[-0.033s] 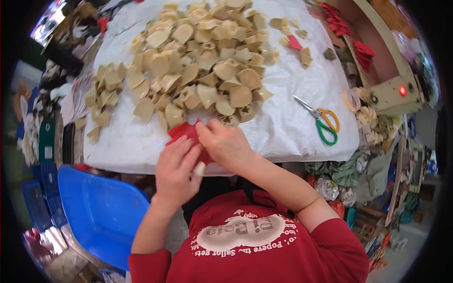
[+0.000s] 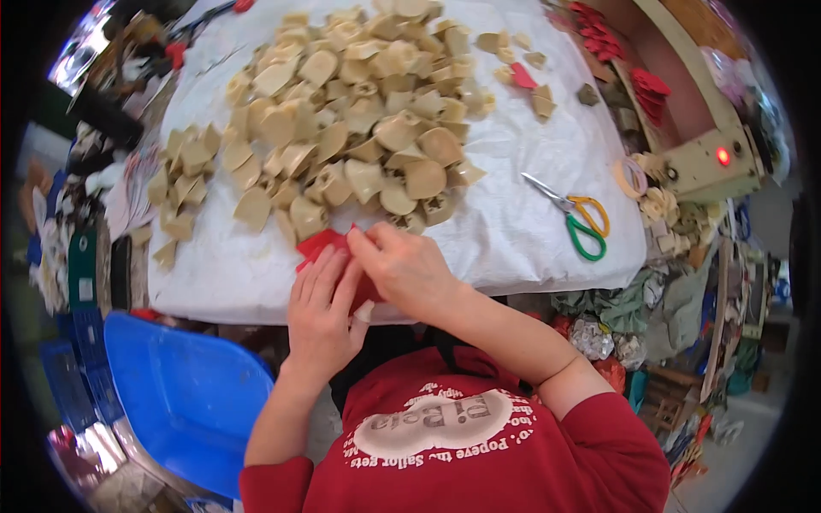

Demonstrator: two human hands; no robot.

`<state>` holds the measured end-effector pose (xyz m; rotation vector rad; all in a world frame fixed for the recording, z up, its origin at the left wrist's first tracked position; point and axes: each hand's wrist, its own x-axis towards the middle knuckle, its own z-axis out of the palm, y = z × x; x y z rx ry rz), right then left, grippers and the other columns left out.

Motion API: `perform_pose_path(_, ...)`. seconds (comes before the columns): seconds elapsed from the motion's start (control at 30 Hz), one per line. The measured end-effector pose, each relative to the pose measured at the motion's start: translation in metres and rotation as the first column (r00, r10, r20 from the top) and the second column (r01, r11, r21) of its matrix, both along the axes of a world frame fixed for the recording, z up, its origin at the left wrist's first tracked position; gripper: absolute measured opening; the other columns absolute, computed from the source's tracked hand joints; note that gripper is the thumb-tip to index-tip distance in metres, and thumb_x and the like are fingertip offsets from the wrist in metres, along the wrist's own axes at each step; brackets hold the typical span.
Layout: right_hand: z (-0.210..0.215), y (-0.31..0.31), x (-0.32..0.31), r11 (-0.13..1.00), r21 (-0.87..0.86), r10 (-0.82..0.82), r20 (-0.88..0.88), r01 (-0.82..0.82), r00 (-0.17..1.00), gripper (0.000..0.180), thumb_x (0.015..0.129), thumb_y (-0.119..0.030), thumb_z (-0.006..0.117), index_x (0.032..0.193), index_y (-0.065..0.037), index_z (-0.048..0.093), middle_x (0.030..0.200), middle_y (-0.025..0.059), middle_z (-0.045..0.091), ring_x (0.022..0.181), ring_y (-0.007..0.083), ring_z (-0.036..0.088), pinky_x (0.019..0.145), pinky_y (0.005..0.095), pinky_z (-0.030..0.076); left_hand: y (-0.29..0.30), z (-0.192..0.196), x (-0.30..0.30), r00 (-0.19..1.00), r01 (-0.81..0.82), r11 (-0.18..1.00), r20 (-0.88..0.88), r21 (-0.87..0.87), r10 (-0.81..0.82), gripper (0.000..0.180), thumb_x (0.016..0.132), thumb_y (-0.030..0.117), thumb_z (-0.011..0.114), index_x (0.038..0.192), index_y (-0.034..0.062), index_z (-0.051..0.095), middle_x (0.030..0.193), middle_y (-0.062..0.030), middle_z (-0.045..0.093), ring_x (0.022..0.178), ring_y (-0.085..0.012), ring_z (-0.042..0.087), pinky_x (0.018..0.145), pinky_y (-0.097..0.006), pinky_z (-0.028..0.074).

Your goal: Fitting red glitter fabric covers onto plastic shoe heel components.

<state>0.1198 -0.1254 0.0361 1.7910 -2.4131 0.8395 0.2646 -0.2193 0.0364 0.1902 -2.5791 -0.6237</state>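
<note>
Head view: The left hand (image 2: 323, 321) was grasping a red piece (image 2: 316, 245) of thin sheet material, its fingers nearly straight and close together across the piece, its thumb at the lower side. A pale covering (image 2: 363, 311) was noted at that thumb's tip. The right hand (image 2: 406, 267) was pinching the same piece between thumb and forefinger at its upper edge, the other fingers curled inward. The red piece lay between both hands at the near edge of a white cloth (image 2: 513, 231), just below a large heap of tan pieces (image 2: 359, 137).

Writing: The red shirt (image 2: 513, 474) bore a printed design (image 2: 434, 421), large dark letters on a pale patch with smaller white lettering around it, upside down in this view; its wording was withheld from this report. At the far left, a dark green case (image 2: 83, 265) carried a pale label (image 2: 86, 292), too small to read.

Surroundings: Scissors (image 2: 564, 205) with one yellow and one green handle lay apart from the hands, blades parted slightly if at all. A blue tub (image 2: 188, 393) stood left of the person.
</note>
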Motion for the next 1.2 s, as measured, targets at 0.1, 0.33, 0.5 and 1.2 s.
perform_pose_path(0.1, 0.015, 0.016, -0.028, 0.995, -0.091, 0.038, -0.064, -0.044, 0.997, 0.027, 0.075, -0.008, 0.062, 0.101, -0.003, 0.059, 0.082, 0.0102, 0.06, 0.068, 0.025, 0.061, 0.055, 0.0334, 0.05, 0.01, -0.016, -0.009, 0.981, -0.076, 0.993, 0.17, -0.094, 0.091, 0.048, 0.074, 0.014, 0.065, 0.119, 0.0026, 0.055, 0.123, -0.0178, 0.051, 0.12, -0.0348, 0.045, 0.1, -0.047, 0.035)
perform_pose_path(0.33, 0.019, 0.05, -0.231, 0.884, -0.207, -0.46, -0.22, 0.419, 0.86, 0.028, 0.072, -0.011, 0.064, 0.1, -0.009, 0.061, 0.095, 0.0114, 0.062, 0.092, 0.0269, 0.057, 0.086, 0.0438, 0.039, 0.016, -0.011, -0.004, 0.96, -0.032, 0.993, 0.272, -0.115, 0.063, 0.045, 0.087, 0.018, 0.048, 0.125, -0.0056, 0.046, 0.134, -0.0267, 0.04, 0.129, -0.0424, 0.033, 0.108, -0.052, 0.022)
perform_pose_path(0.5, -0.004, 0.03, -0.302, 0.856, -0.06, -0.475, -0.486, 0.514, 0.734, 0.022, 0.074, -0.016, 0.061, 0.095, -0.011, 0.064, 0.091, 0.0067, 0.065, 0.098, 0.025, 0.056, 0.088, 0.0515, 0.031, 0.017, -0.014, -0.006, 0.979, -0.148, 0.988, 0.145, 0.038, 0.141, 0.043, 0.089, 0.012, 0.046, 0.127, -0.008, 0.039, 0.129, -0.0265, 0.046, 0.121, -0.0429, 0.043, 0.105, -0.052, 0.029)
perform_pose_path(1.2, 0.055, 0.058, -0.03, 0.958, -0.236, 0.235, 0.308, -0.166, 0.922, 0.039, 0.076, 0.0, 0.063, 0.115, -0.005, 0.055, 0.095, 0.0139, 0.06, 0.089, 0.0308, 0.057, 0.078, 0.0367, 0.048, 0.081, -0.002, -0.057, 0.969, -0.063, 0.733, -0.134, 0.678, 0.207, 0.03, 0.083, 0.005, 0.061, 0.112, -0.0028, 0.056, 0.092, -0.0108, 0.058, 0.072, -0.0151, 0.056, 0.063, -0.029, 0.046)
